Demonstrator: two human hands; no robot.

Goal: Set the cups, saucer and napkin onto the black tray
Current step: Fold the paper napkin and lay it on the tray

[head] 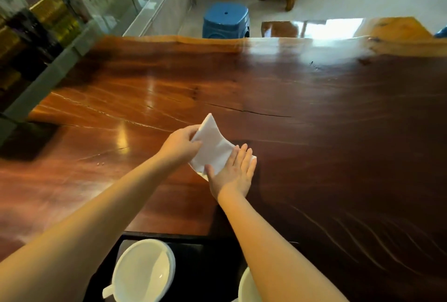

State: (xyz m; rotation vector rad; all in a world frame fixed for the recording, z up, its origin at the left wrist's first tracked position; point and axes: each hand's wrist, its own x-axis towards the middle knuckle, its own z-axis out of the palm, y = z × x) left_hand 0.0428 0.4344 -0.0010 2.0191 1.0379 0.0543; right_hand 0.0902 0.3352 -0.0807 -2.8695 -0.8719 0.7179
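So I'm on the napkin part now. My left hand [182, 143] has the white napkin [212, 148] pinched at its left edge, thumb and fingers closed on it so the far end is lifted and curling up. My right hand [233, 171] is flat on the near right corner, fingers straight and held together, pinning it to the wooden table [338, 108]. The black tray [205, 260] sits near me at the table edge, with a white cup [145, 270] already on it and another white piece [245, 287] just to its right, mostly hidden by my arm. Next I reckon I let go with the flat hand, lift the napkin clear and bring it back to a bare bit of tray without knocking the cup
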